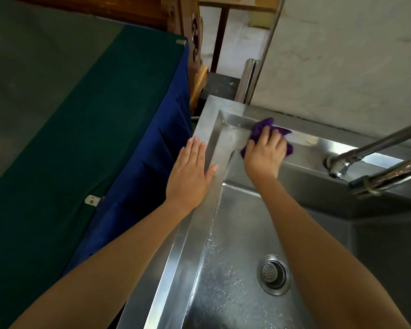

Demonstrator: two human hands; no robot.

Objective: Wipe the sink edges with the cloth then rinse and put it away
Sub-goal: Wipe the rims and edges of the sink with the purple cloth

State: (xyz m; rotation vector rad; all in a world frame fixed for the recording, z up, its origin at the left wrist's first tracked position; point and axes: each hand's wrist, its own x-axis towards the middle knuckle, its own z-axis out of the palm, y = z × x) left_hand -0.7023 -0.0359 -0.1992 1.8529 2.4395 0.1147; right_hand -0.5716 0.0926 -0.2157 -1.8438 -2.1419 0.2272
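A stainless steel sink (195, 224) fills the lower right, with wet walls and a round drain (273, 274) in its floor. My right hand (263, 153) holds a purple cloth (262, 125) bunched under its fingers and presses it against the sink's far left inner corner, on the step below the rim. My left hand (190, 174) lies flat with straight fingers on the sink's left rim, holding nothing.
Two chrome tap pipes (377, 167) reach in from the right over the sink's back edge. A table with a green top (57, 138) and a blue skirt (152, 162) stands close along the sink's left side. A pale wall (342, 55) rises behind.
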